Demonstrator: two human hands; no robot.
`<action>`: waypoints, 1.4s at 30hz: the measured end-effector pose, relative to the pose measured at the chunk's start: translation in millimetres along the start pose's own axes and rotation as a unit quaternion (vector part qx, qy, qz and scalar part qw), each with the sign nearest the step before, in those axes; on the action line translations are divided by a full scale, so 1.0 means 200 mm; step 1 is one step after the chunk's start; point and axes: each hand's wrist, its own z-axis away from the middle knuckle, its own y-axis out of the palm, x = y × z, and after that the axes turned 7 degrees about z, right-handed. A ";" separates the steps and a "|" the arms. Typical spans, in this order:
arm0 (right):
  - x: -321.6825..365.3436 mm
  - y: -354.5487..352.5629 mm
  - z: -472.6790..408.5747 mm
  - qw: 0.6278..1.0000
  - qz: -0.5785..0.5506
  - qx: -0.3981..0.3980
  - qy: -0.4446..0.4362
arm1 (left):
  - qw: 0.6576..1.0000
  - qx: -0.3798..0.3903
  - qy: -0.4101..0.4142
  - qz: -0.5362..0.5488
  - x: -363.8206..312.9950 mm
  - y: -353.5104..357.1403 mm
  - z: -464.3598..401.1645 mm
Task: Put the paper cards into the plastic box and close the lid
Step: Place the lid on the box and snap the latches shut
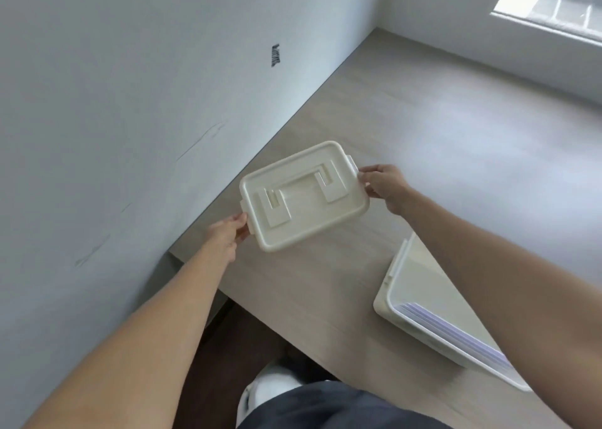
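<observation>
A cream plastic lid (304, 197) with a flat folded handle is held above the wooden table, tilted a little. My left hand (228, 231) pinches its near-left end by the clip tab. My right hand (382, 184) grips its far-right end. The open plastic box (395, 285) stands on the table at the lower right, partly hidden behind my right forearm. A stack of paper cards (456, 332) with pale purple edges lies inside it.
The light wooden table (439, 155) runs along a white wall (130, 102) on the left, with a window (560, 1) at the top right. Below the table's near edge are a dark floor, a white shoe (270, 386) and dark trousers.
</observation>
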 end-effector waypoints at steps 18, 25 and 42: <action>-0.54 -1.03 0.61 0.978 -0.105 -0.138 0.117 | 0.938 0.301 -0.019 -0.172 0.12 0.85 0.44; -0.85 -1.20 0.95 0.971 -0.125 -0.118 0.168 | 0.881 0.371 -0.054 -0.287 0.28 0.99 0.59; -1.13 -1.11 1.14 0.973 -0.050 -0.126 0.185 | 0.865 0.354 -0.056 -0.352 0.48 0.89 0.68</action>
